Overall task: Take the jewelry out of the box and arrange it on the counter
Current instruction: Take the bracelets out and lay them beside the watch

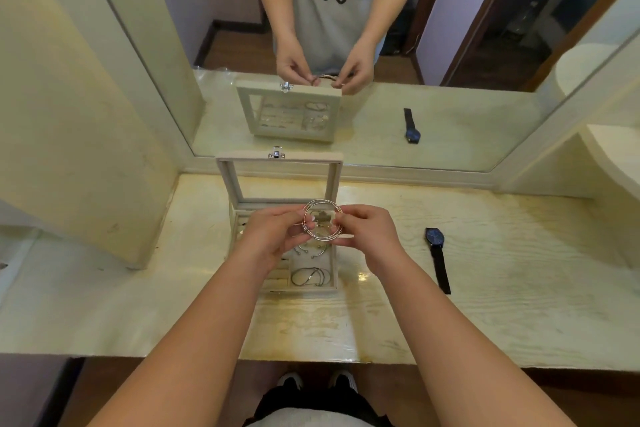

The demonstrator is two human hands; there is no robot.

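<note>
Head view: a bunch of thin bangles (322, 220) is held above the open box (282, 250), pinched at nine o'clock by the left hand (273, 236) and at three o'clock by the right hand (369, 229); each grip is closed on the rims. The rings are judged light, stiff and slippery, best taken by opposite edges. A watch (437, 255) lies on the desk (502, 288) at three o'clock of the box.

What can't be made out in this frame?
- Left half of the box: hidden by the left hand.
- How many bangles are held: too thin, overlapping.
- Watch dial: too small to read.
- Right hand fingertips: partly behind the bangles.
</note>
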